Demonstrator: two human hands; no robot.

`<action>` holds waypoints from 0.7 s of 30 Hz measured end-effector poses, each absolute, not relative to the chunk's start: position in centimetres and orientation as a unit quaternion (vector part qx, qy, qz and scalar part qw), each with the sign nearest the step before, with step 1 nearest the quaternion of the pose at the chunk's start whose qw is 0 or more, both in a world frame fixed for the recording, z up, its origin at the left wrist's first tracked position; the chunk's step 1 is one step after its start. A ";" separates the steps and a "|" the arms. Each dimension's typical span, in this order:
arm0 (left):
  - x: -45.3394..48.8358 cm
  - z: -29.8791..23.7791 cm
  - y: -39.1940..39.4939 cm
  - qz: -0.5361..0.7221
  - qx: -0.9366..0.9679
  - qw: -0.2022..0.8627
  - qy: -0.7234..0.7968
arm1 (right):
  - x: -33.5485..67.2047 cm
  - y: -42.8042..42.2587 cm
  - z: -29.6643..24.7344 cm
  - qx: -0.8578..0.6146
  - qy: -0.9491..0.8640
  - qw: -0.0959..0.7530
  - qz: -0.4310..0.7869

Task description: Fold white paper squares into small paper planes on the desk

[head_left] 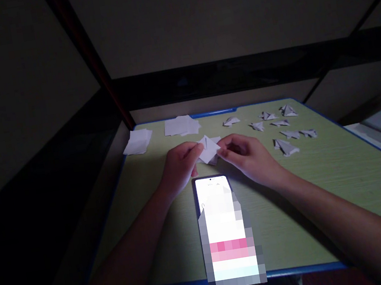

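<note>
A small, partly folded white paper (209, 150) is held just above the green table (344, 176), near its middle. My left hand (180, 165) pinches the paper's left edge with closed fingers. My right hand (248, 156) pinches its right side, fingers also closed. A lit phone (216, 191) lies flat on the table directly below my hands, its screen bright and mostly blurred.
Two stacks of white paper sheets (138, 141) (180, 125) lie at the far left of the table. Several finished folded paper shapes (287, 146) are scattered at the far right. A dark red post (90, 57) rises behind the table's left corner. The room is dim.
</note>
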State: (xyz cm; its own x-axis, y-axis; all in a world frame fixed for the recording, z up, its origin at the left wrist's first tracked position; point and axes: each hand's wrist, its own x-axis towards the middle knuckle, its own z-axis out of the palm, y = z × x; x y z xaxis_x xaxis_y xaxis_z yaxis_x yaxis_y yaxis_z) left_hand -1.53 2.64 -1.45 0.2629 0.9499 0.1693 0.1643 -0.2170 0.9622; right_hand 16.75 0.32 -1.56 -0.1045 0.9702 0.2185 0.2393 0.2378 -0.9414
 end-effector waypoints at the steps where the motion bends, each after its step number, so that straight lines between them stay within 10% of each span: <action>1: -1.5 -1.5 2.6 0.429 0.654 0.455 0.426 | 16.8 0.3 -1.5 -0.484 -0.633 0.461 0.390; 21: -1.3 -0.9 2.2 0.386 0.676 0.459 0.429 | 16.7 0.5 -1.5 -0.455 -0.559 0.492 0.489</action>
